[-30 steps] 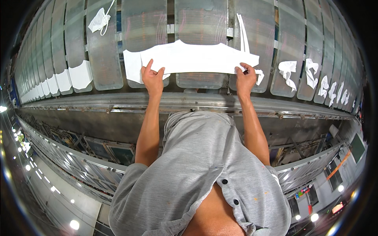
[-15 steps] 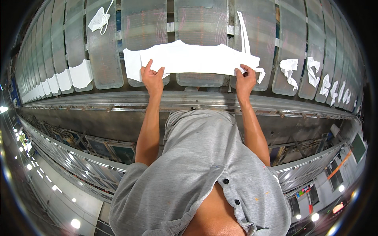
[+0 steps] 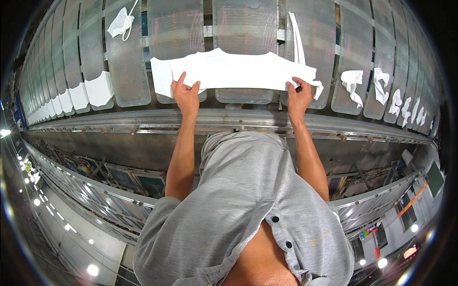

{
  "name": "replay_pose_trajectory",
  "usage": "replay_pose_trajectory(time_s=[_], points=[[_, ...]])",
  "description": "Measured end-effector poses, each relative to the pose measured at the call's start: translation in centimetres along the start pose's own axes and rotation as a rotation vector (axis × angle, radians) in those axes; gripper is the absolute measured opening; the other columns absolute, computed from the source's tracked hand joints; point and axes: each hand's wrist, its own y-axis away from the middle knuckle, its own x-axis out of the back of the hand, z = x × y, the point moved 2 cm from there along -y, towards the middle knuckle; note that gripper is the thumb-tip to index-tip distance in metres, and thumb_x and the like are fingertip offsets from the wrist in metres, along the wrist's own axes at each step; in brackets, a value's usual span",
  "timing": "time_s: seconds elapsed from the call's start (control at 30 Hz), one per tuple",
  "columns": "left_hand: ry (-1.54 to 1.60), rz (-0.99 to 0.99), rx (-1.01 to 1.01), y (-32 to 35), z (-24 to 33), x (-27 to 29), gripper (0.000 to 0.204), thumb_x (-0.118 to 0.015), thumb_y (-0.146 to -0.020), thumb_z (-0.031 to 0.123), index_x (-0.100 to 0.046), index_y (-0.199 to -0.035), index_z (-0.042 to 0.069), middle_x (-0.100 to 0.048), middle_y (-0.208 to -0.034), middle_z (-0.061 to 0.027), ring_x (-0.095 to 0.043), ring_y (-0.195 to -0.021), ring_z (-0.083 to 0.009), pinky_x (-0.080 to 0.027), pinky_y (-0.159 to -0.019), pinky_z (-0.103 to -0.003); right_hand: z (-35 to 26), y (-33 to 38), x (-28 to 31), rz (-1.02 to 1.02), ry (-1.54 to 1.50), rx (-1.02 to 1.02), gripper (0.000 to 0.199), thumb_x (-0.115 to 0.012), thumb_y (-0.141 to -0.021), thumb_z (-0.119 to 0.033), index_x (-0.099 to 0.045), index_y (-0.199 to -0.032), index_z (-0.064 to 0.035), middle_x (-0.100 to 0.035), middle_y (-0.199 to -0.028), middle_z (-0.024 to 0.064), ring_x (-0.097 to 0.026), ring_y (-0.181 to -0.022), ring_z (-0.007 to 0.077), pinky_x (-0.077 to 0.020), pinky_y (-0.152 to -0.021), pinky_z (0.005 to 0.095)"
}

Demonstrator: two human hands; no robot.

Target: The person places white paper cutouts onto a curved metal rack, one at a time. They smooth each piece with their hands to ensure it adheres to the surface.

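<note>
White fabric piece [image 3: 234, 71]: spread flat across grey pallets [image 3: 245, 33], spanning both hands. Left hand [image 3: 186, 95]: grip pinching lower left edge. Right hand [image 3: 298, 97]: grip pinching lower right corner. Small white scraps [image 3: 353, 81] lying rightward.

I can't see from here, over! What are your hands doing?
Left hand and right hand both pinching the white fabric piece. It lies flat across grey pallets. Nothing blocking.
</note>
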Motion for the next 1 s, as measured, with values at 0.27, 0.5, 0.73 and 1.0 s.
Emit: replay_pose_trajectory(time_s=[0.27,0.5,0.73,1.0], points=[[0.007,-0.008,0.003,0.04,-0.11,0.07,0.060,-0.083,-0.077,0.002,-0.064,-0.134,0.001,-0.045,-0.099,-0.0057,-0.051,-0.066,-0.0119,-0.047,-0.065,-0.031,-0.40,0.18,0.02,-0.007,-0.029,-0.015,0.027,-0.076,-0.081,-0.009,-0.072,-0.106,-0.0013,-0.059,-0.094,0.0082,-0.056,-0.077,0.0195,-0.0482,-0.077,0.0344],[-0.047,-0.012,-0.040,0.10,-0.23,0.08,0.060,-0.083,-0.078,0.003,-0.063,-0.134,0.001,-0.044,-0.100,-0.0053,-0.053,-0.066,-0.0096,-0.047,-0.063,-0.027,0.17,0.09,-0.22,-0.006,-0.040,0.004,0.026,-0.075,-0.081,-0.007,-0.072,-0.106,-0.0015,-0.059,-0.091,0.0083,-0.056,-0.076,0.0196,-0.0480,-0.076,0.0343],[-0.064,-0.024,-0.038,0.17,0.04,0.19,0.060,-0.083,-0.078,0.003,-0.063,-0.134,0.001,-0.044,-0.100,-0.0051,-0.054,-0.066,-0.0098,-0.048,-0.063,-0.027,0.27,0.14,-0.19,-0.016,-0.040,0.002,0.026,-0.075,-0.081,-0.006,-0.072,-0.106,-0.0015,-0.058,-0.091,0.0076,-0.055,-0.075,0.0189,-0.0476,-0.075,0.0337],[-0.061,-0.025,-0.049,0.06,-0.38,0.07,0.060,-0.083,-0.078,0.004,-0.063,-0.134,0.002,-0.044,-0.101,-0.0059,-0.055,-0.067,-0.0110,-0.049,-0.064,-0.029,0.07,0.23,-0.15,-0.023,-0.037,0.028,0.026,-0.076,-0.082,-0.006,-0.072,-0.107,-0.0015,-0.056,-0.090,0.0059,-0.053,-0.074,0.0168,-0.0470,-0.073,0.0326]])
